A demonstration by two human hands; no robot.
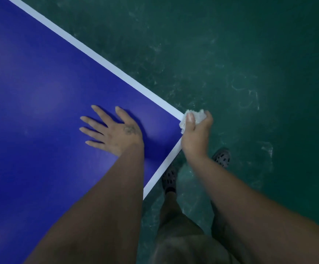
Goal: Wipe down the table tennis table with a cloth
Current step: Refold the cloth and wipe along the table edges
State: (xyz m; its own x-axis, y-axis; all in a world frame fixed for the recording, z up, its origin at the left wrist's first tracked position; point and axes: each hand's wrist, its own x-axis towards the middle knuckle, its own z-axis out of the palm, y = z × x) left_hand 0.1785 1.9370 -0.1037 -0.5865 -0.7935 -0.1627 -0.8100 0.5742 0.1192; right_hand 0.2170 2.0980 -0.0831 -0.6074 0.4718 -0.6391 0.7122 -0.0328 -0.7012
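A scuffed green floor (231, 54) surrounds the corner of the blue worktop (40, 73). The left hand (116, 132) lies flat, fingers apart; the right hand (196, 136) clamps its fingers on a crumpled white cloth (197, 115) there.

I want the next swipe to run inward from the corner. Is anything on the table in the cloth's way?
Only the left hand, lying flat on the table just inward of the cloth that the right hand grips at the corner.
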